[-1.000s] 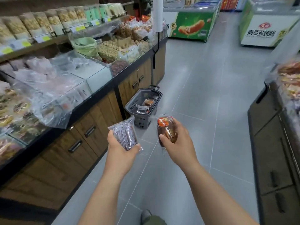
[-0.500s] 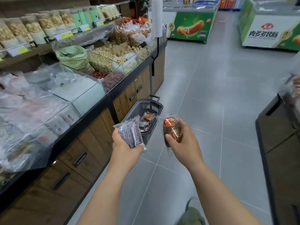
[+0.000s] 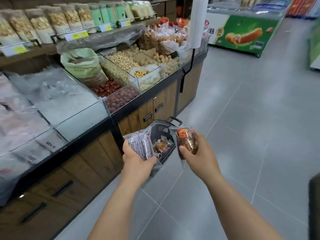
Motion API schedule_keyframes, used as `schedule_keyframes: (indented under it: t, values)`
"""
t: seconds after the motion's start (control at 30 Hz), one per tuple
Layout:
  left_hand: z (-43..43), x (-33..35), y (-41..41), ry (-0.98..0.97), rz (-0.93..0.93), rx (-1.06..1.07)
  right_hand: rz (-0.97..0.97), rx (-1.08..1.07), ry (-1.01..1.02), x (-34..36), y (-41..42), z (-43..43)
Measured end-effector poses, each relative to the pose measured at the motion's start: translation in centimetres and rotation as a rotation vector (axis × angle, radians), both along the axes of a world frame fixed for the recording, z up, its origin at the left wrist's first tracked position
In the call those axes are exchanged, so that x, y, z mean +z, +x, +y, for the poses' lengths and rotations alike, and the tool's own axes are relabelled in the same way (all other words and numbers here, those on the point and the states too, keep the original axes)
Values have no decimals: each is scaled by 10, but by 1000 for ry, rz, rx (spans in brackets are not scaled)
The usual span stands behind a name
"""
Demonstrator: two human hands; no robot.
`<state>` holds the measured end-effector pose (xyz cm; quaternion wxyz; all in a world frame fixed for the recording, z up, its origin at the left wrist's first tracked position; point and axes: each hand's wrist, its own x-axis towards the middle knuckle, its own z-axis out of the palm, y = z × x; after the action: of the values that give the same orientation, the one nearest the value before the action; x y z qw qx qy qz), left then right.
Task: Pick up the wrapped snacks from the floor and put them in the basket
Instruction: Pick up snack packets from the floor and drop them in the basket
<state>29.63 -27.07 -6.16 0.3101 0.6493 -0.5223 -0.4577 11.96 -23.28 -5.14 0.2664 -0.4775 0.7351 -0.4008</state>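
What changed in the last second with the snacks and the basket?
The person has walked up to the dark grey plastic basket; both hands now hang in front of it instead of well short. Nothing was taken or let go: the left hand still grips the clear-wrapped dark snack, the right hand the brown snack with the red label. The basket stays on the floor.

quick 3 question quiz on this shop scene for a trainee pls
1. True or false: the basket already holds a wrapped snack.
2. The right hand holds: A) a red-brown snack B) a bottle C) nothing.
3. Fill in: the left hand holds a dark snack in a ___ wrapper.
Key: 1 true; 2 A; 3 clear.
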Motion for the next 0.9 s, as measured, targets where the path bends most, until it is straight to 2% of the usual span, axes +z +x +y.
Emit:
schedule_keyframes:
  t: [0.27, 0.57, 0.9]
  values:
    - [-91, -34, -39, 72, 33, 101, 18, 101, 84, -29, -44, -113]
    - [-227, -65, -53, 165, 36, 134, 9, 200, 195, -63, -52, -254]
    - [-306, -101, -64, 228, 22, 255, 12, 335, 283, -96, -61, -353]
